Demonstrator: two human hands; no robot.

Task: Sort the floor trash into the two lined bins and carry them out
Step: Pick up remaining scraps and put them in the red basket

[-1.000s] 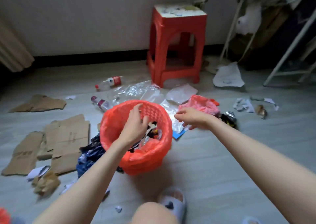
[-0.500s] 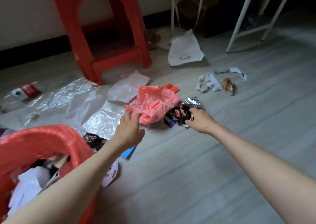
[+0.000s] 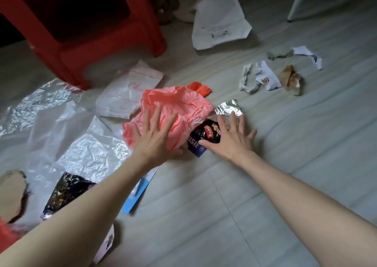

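A crumpled pink plastic bag (image 3: 179, 107) lies on the floor in the middle of the view. My left hand (image 3: 155, 138) lies spread flat on its near side, fingers apart. Just right of it are a black and red snack wrapper (image 3: 210, 134), a dark blue wrapper (image 3: 194, 144) and a silver foil piece (image 3: 227, 108). My right hand (image 3: 232, 138) is spread over these wrappers, thumb touching the blue one. Only a sliver of the red-lined bin (image 3: 7, 234) shows at the lower left edge.
A red plastic stool (image 3: 85, 48) stands at the back left. Clear plastic sheets (image 3: 67, 132) and a white bag (image 3: 130, 91) cover the floor on the left. A white paper bag (image 3: 220, 20), crumpled paper scraps (image 3: 259, 79) and a brown wad (image 3: 291, 80) lie at the right.
My view has swung from the bin toward the pink bag. Both hands left the bin, reached forward and now lie spread on the pink bag and the wrappers.
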